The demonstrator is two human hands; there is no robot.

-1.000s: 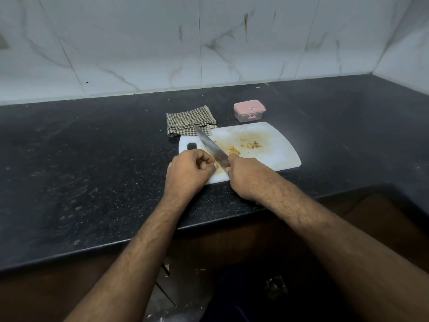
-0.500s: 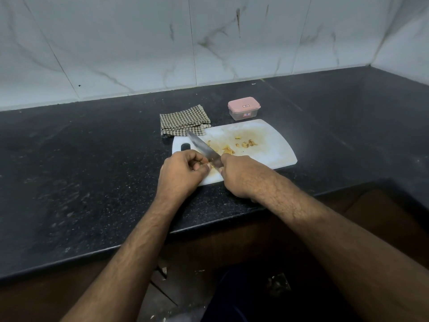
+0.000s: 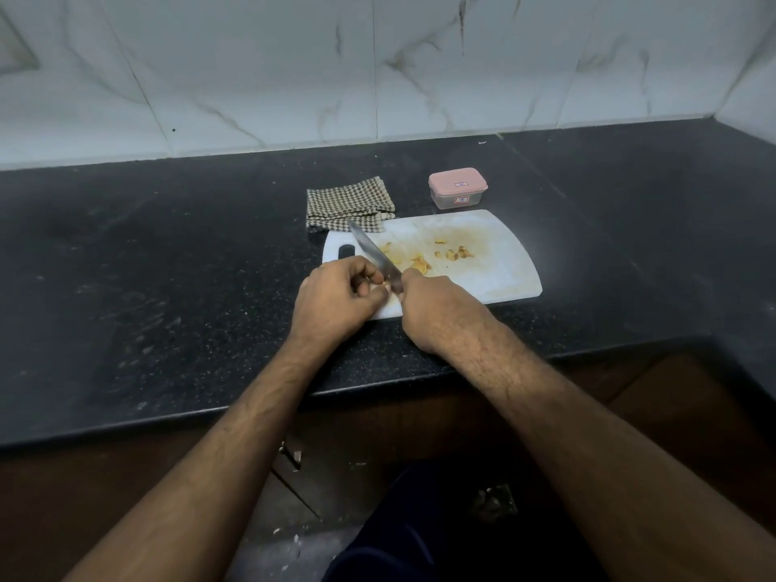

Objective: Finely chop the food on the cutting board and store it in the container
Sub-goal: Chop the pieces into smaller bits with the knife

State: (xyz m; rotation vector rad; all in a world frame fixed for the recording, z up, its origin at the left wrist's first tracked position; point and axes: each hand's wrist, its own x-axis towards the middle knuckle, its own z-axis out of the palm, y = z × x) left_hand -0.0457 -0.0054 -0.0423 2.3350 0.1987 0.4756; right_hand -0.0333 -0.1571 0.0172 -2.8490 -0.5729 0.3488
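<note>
I see both forearms bare and hairy, no sleeves, watch or rings on the left hand (image 3: 336,302) or right hand (image 3: 436,306); dark trousers (image 3: 420,531) below them.

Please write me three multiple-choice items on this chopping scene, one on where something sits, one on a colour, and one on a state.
1. Where does the checked cloth lie?
A. on the counter, at the far left corner of the cutting board
B. under the container
C. over the person's arm

2. What colour is the lid of the container?
A. green
B. pink
C. black

3. What is the state of the container?
A. open and full
B. tipped on its side
C. upright with the lid on

Answers:
1. A, since the cloth rests on the dark counter against the board's far left corner.
2. B, since the lid is plainly pink above a clear body.
3. C, since it stands upright and closed behind the board, while the food pieces lie on the board and the right hand grips the knife.
</note>
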